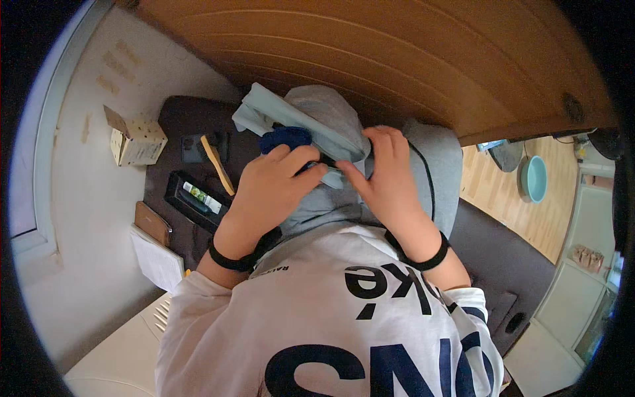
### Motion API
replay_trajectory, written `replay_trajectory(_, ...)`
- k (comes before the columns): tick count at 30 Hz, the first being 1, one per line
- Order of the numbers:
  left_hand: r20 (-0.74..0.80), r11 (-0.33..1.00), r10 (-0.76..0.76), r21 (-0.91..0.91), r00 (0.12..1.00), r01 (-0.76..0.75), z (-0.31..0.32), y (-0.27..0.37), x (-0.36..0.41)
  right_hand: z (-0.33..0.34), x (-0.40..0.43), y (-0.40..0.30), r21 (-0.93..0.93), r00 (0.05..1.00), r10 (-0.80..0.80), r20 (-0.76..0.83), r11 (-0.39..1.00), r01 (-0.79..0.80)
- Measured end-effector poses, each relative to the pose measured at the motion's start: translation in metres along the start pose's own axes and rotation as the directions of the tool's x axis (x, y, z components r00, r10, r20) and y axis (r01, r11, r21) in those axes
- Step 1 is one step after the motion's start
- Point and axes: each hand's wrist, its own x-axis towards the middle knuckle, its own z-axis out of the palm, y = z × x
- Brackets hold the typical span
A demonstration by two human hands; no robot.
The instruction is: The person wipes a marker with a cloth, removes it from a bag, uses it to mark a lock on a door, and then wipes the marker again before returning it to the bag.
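A pale blue-grey, thin-walled item, perhaps a pouch or soft box, lies tilted across my lap over grey trousers. At its near side sits a dark blue fuzzy bundle. My left hand curls over the bundle's near edge, its thumb and fingertips pinched at a dark strip beside the pale item. My right hand grips around the pale item's right end, thumb on the near side. The fingers partly hide what lies between the two hands.
Left on the dark seat are a wooden-handled brush, a phone and a black tray with a tube. Beyond stand a small cardboard box and papers. A brown wooden panel rises ahead; a turquoise basin is right.
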Motion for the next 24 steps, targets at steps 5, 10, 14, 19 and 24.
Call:
replay_trajectory(5, 0.151, 0.996, 0.058, 0.051, 0.987, -0.067, -0.002, 0.004, -0.003, 0.014, -0.001, 0.021, 0.11, 0.992, 0.074, 0.1, 0.99, -0.085)
replay_trajectory(10, 0.203, 0.996, 0.077, 0.023, 0.976, -0.083, -0.01, 0.006, -0.01, 0.016, -0.001, 0.024, 0.146, 0.983, 0.161, 0.09, 0.974, -0.173)
replay_trajectory(14, 0.222, 0.993, 0.104, 0.034, 0.97, -0.114, -0.009, 0.006, -0.015, 0.015, 0.001, 0.029, 0.152, 0.957, 0.259, 0.129, 0.949, -0.277)
replay_trajectory(19, 0.227, 0.994, 0.102, 0.011, 0.969, -0.107, -0.005, 0.009, -0.012, 0.013, 0.001, 0.028, 0.162, 0.967, 0.238, 0.093, 0.954, -0.251)
replay_trajectory(24, 0.195, 0.993, 0.116, -0.041, 0.974, -0.11, 0.004, 0.013, -0.01, 0.002, -0.001, -0.012, -0.003, 0.979, -0.2, -0.024, 0.98, 0.2)
